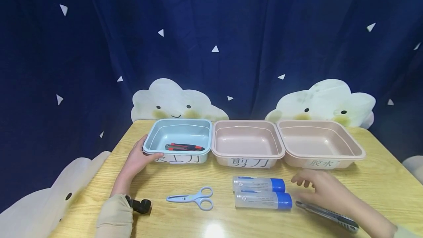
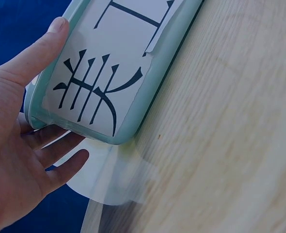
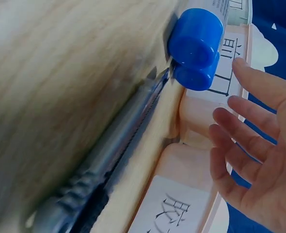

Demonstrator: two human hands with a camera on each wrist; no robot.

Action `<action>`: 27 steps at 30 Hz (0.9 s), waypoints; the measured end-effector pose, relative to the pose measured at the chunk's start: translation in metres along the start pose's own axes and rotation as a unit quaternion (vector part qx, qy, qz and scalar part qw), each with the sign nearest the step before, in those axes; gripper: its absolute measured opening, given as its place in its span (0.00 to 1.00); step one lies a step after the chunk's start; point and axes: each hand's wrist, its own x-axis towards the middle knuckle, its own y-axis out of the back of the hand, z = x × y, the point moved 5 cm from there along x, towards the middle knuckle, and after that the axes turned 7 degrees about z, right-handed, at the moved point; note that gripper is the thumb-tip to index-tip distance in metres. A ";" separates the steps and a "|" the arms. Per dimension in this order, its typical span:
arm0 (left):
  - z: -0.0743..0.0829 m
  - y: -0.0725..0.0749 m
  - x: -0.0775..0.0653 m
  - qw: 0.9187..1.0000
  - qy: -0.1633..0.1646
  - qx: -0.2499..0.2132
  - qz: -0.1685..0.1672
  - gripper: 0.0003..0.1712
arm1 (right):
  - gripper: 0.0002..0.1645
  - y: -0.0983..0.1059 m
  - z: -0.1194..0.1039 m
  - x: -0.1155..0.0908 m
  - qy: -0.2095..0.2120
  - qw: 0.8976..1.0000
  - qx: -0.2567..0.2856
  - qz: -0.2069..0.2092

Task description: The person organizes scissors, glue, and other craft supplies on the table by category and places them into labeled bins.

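My left hand (image 1: 137,161) holds the left front corner of a light blue bin (image 1: 185,130), its thumb over the front rim and its fingers against the side. Inside that bin lie red-and-black utility knives (image 1: 185,147). My right hand (image 1: 318,187) hovers with loosely bent fingers and nothing in them, just right of two clear glue bottles with blue caps (image 1: 284,200). Below it on the table lies a grey utility knife (image 1: 325,214), also seen close up in the right wrist view. Light blue scissors (image 1: 193,198) lie left of the bottles.
Two pink bins, one in the middle (image 1: 248,139) and one at the right (image 1: 310,139), stand in a row beside the blue one. Paper labels are stuck on the fronts. A dark blue curtain (image 1: 198,65) hangs behind the wooden table (image 1: 172,223).
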 end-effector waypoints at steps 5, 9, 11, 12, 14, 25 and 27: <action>0.000 -0.002 0.000 1.000 -0.003 -0.006 0.000 0.59 | 0.21 -0.005 0.010 -0.013 -0.037 0.998 0.011 -0.056; -0.003 -0.002 0.001 1.000 -0.005 -0.007 0.003 0.59 | 0.23 -0.013 0.017 -0.023 -0.054 0.994 0.008 -0.099; -0.004 -0.001 0.002 1.000 -0.004 -0.005 0.003 0.59 | 0.23 -0.014 0.018 -0.027 -0.041 0.995 -0.004 -0.093; -0.005 -0.001 0.002 1.000 -0.004 -0.004 0.003 0.59 | 0.24 -0.015 0.019 -0.029 -0.039 0.995 -0.009 -0.094; -0.004 0.000 0.002 1.000 -0.002 -0.002 0.003 0.59 | 0.24 -0.016 0.020 -0.033 -0.041 0.994 -0.018 -0.099; -0.003 -0.001 0.000 1.000 0.000 0.002 0.003 0.59 | 0.30 -0.023 0.040 -0.052 -0.062 0.984 -0.010 -0.165; -0.003 0.000 0.001 1.000 0.000 0.002 0.003 0.59 | 0.30 -0.025 0.046 -0.056 -0.105 0.977 0.000 -0.187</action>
